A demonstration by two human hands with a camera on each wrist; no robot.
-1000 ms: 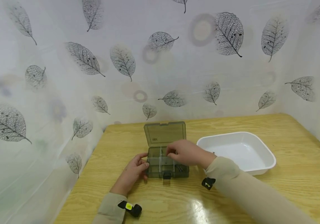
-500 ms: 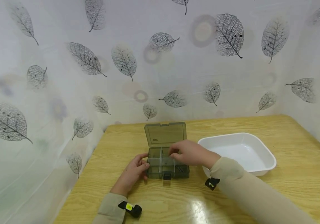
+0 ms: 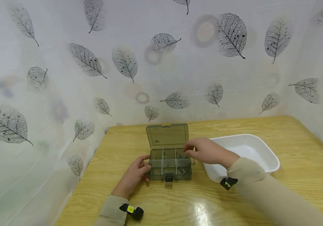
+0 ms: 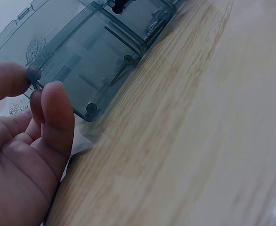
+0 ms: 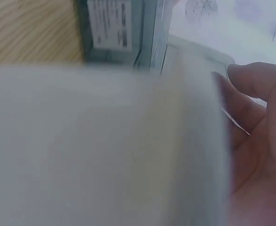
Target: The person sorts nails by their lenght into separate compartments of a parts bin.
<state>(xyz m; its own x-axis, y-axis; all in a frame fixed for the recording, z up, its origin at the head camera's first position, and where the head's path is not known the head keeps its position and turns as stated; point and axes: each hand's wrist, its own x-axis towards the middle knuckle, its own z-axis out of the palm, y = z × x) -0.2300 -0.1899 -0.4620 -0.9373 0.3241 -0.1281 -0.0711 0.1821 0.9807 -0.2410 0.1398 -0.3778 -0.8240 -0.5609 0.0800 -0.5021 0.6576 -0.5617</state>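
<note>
A smoky clear plastic compartment box (image 3: 169,164) sits on the wooden table, its lid (image 3: 167,136) raised at the back. Metal screws (image 3: 182,171) lie in its front right compartment, and several more show through the wall in the left wrist view. My left hand (image 3: 136,172) pinches the box's left edge between thumb and fingers. Over the box's back right corner is my right hand (image 3: 209,151), thumb and fingers loosely bent. Nothing shows between the thumb and fingertip of the right hand (image 5: 264,127) in the right wrist view.
A white plastic tray (image 3: 274,163) stands right of the box, partly covered by the right forearm. Its blurred wall (image 5: 105,150) fills much of the right wrist view. A leaf-patterned sheet (image 3: 161,72) hangs behind and beside the table (image 3: 156,204).
My right hand has moved right, from over the middle compartments to the box's right edge, uncovering the screws there. The left hand has kept its grip on the box.
</note>
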